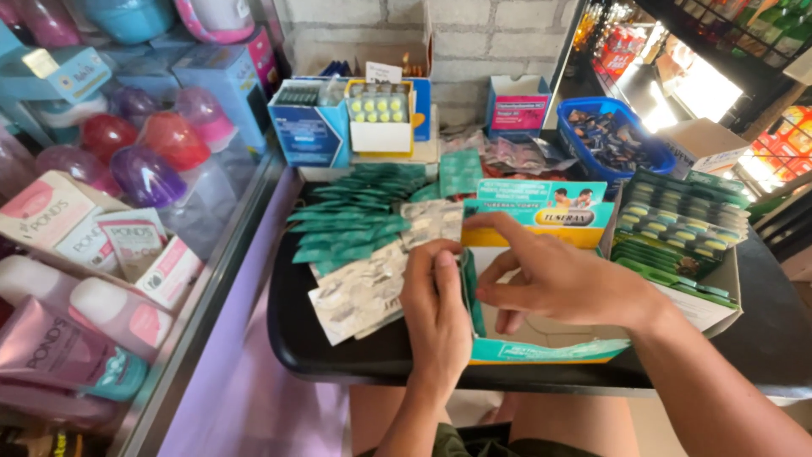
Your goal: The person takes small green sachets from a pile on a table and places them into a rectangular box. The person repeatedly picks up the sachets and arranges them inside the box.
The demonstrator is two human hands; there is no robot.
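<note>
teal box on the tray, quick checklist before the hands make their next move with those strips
1. Teal box open at the top: ok.
2. Left hand grips a teal strip at the box's edge: ok.
3. Right hand free of strips: cannot tell, fingers curl into the box.
4. Box sits fully on the black tray: ok.
5. Silver strips and green strips lie loose on the tray beside the box: ok.
6. Space left in the box: cannot tell, hands hide it.
</note>
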